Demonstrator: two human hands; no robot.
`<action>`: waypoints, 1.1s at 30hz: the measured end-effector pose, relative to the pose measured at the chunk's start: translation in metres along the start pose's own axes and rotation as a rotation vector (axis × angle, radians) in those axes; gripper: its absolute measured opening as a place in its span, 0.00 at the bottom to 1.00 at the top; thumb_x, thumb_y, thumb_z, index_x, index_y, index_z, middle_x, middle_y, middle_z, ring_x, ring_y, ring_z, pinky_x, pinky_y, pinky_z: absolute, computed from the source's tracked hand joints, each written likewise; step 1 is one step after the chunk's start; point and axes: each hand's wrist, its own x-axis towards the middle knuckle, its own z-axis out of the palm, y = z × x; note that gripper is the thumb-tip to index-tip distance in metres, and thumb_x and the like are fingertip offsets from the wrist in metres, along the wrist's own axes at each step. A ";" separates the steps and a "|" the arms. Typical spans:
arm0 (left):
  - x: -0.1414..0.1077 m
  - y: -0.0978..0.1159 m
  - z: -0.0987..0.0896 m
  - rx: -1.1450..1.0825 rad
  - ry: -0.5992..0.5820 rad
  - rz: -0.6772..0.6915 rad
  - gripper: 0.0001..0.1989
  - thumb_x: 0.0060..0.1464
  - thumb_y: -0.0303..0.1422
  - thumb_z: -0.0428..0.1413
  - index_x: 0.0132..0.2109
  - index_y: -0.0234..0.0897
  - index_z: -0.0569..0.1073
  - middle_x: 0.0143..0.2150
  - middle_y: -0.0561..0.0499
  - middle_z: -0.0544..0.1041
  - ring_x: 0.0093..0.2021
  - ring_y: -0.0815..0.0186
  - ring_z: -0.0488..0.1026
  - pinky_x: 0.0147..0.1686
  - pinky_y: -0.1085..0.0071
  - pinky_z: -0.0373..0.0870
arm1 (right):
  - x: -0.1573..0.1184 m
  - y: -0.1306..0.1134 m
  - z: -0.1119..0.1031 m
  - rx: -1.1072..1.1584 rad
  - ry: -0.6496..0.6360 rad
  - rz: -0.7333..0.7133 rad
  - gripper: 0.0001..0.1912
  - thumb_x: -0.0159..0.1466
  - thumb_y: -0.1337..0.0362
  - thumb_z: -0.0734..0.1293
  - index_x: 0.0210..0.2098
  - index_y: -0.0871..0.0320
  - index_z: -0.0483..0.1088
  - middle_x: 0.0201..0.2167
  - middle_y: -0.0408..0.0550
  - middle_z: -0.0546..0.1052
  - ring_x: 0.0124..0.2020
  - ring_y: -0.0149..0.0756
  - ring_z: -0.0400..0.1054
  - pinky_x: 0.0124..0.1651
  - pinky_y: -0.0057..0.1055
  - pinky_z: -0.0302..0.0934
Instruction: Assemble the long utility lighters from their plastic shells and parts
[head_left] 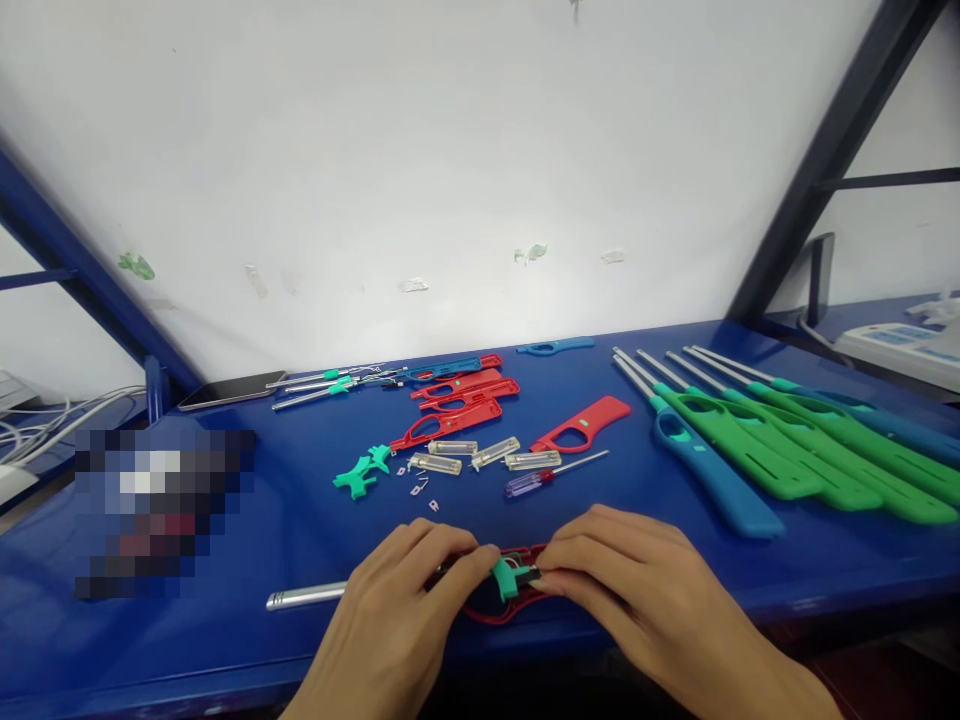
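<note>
Near the table's front edge lies a partly assembled gas lighter, its red half casing open upward and its silver tube pointing left. A green trigger sits in the casing beside a small black part, with thin wires showing. My left hand is closed over the tube end of the casing, thumb against the trigger. My right hand pinches at the black part and the casing's right end; its fingers hide most of that end.
Behind my hands lie a screwdriver, clear fuel tanks, loose green triggers, red casing halves and tubes. Several green lighters and a blue lighter lie at right. A phone rests back left.
</note>
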 end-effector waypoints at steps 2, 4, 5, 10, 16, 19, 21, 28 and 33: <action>0.000 0.000 0.000 0.001 0.002 0.000 0.25 0.65 0.13 0.45 0.57 0.40 0.77 0.45 0.49 0.84 0.40 0.61 0.82 0.40 0.67 0.83 | 0.000 0.000 0.000 -0.007 0.005 0.001 0.10 0.79 0.59 0.64 0.44 0.51 0.77 0.38 0.39 0.85 0.36 0.34 0.77 0.46 0.32 0.68; 0.000 -0.001 0.000 0.003 0.007 0.005 0.25 0.65 0.14 0.45 0.57 0.40 0.77 0.45 0.49 0.84 0.39 0.62 0.82 0.39 0.68 0.83 | 0.000 0.000 0.000 -0.013 0.007 0.001 0.10 0.79 0.58 0.64 0.44 0.51 0.77 0.38 0.39 0.85 0.36 0.34 0.77 0.46 0.32 0.68; 0.000 -0.001 -0.001 0.006 0.008 0.007 0.25 0.66 0.14 0.46 0.57 0.39 0.77 0.45 0.49 0.84 0.40 0.62 0.82 0.39 0.69 0.83 | 0.000 0.000 0.000 -0.015 0.006 0.003 0.10 0.79 0.58 0.64 0.44 0.51 0.77 0.38 0.39 0.84 0.36 0.34 0.77 0.46 0.32 0.68; 0.000 -0.002 -0.002 0.006 0.011 0.010 0.22 0.66 0.16 0.47 0.57 0.39 0.78 0.46 0.47 0.84 0.41 0.61 0.83 0.39 0.69 0.82 | -0.001 0.001 0.001 -0.020 0.005 0.000 0.09 0.79 0.59 0.64 0.46 0.51 0.77 0.39 0.39 0.84 0.37 0.34 0.77 0.45 0.31 0.68; 0.000 -0.003 -0.001 -0.024 0.002 0.023 0.24 0.65 0.14 0.47 0.58 0.39 0.77 0.46 0.48 0.84 0.41 0.61 0.83 0.40 0.68 0.83 | 0.000 0.001 0.000 -0.040 0.008 -0.009 0.11 0.80 0.58 0.63 0.45 0.51 0.77 0.38 0.39 0.85 0.36 0.34 0.77 0.45 0.32 0.67; 0.000 -0.002 0.000 -0.042 -0.008 0.024 0.24 0.65 0.14 0.48 0.58 0.39 0.77 0.46 0.48 0.83 0.41 0.62 0.81 0.42 0.67 0.83 | 0.000 0.000 0.000 -0.034 -0.009 0.004 0.12 0.80 0.58 0.63 0.45 0.50 0.77 0.38 0.38 0.85 0.36 0.35 0.76 0.45 0.32 0.67; 0.000 -0.002 0.001 -0.052 -0.026 0.016 0.24 0.65 0.14 0.48 0.59 0.39 0.77 0.46 0.48 0.82 0.41 0.62 0.80 0.42 0.66 0.82 | -0.001 0.000 0.000 -0.027 -0.021 0.010 0.11 0.79 0.59 0.64 0.45 0.50 0.77 0.38 0.39 0.85 0.37 0.35 0.76 0.45 0.33 0.67; -0.005 0.000 0.001 -0.068 -0.082 -0.015 0.29 0.61 0.11 0.45 0.60 0.38 0.75 0.47 0.46 0.80 0.41 0.63 0.79 0.41 0.68 0.80 | -0.002 0.000 -0.001 -0.017 -0.046 0.016 0.08 0.78 0.62 0.65 0.45 0.51 0.78 0.38 0.39 0.84 0.37 0.35 0.75 0.45 0.33 0.67; -0.003 0.007 -0.007 -0.078 -0.151 -0.069 0.24 0.65 0.14 0.46 0.58 0.39 0.75 0.48 0.47 0.78 0.43 0.63 0.79 0.44 0.69 0.81 | -0.001 -0.001 -0.002 -0.044 -0.042 -0.053 0.10 0.79 0.62 0.63 0.46 0.52 0.78 0.38 0.41 0.84 0.36 0.35 0.74 0.43 0.33 0.66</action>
